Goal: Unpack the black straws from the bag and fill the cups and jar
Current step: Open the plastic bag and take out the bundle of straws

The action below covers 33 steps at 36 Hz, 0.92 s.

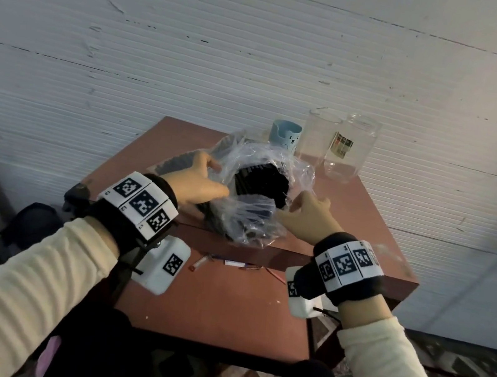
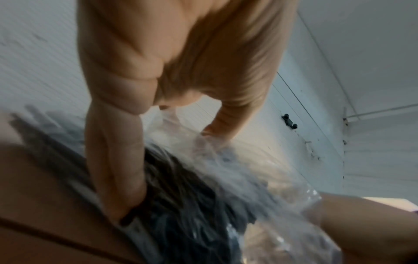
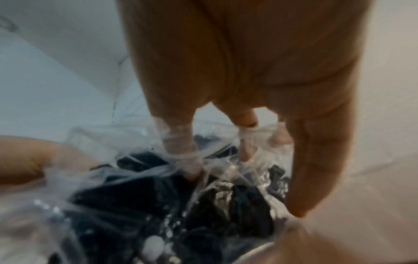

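From the head view I have my left hand (image 1: 198, 183) and right hand (image 1: 305, 212) pulling the clear plastic bag (image 1: 256, 189) open on the brown table (image 1: 351, 212); the black straws (image 1: 261, 182) sit inside, and behind the bag the blue bear cup (image 1: 285, 135), clear cup (image 1: 316, 137) and glass jar (image 1: 350, 149) are empty. My left wrist view, blurred, shows fingers (image 2: 117, 169) reaching down into the bag's film beside the straws. My right wrist view shows fingertips (image 3: 181, 146) curled into the film, so I judge a hard tug could tear it and spill straws.
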### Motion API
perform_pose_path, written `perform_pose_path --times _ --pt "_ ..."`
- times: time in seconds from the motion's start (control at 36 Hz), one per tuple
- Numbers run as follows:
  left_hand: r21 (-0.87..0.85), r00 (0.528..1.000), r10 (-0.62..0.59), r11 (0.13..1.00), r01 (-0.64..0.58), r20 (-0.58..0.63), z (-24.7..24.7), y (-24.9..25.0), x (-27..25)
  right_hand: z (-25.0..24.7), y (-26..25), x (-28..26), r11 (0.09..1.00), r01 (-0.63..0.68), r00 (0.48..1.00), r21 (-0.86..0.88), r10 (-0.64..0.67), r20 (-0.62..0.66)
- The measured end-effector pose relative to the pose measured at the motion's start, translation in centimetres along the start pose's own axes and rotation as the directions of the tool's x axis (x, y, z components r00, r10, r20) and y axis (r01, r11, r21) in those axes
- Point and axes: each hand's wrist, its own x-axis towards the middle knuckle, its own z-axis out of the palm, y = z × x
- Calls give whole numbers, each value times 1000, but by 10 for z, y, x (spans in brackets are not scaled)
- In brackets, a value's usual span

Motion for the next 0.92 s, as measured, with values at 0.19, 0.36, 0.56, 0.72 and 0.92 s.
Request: perform_pose_path --times 0.19,0.36,0.56,0.72,0.92 --pt "-158 994 30 986 -47 -108 5 2 9 1 -10 8 975 104 991 198 -85 -99" --pt "-364 977 39 924 -115 -211 6 13 18 -2 -11 16 924 252 950 287 -180 -257" --pt "-357 979 48 926 -119 -200 9 9 25 5 -1 22 950 276 900 146 -202 -387" --pt "-389 982 9 917 -84 -190 11 8 27 -2 3 21 982 178 851 -62 -185 -492" --pt "-303 998 -57 951 56 6 11 8 17 -5 11 28 999 -2 1000 32 1 29"
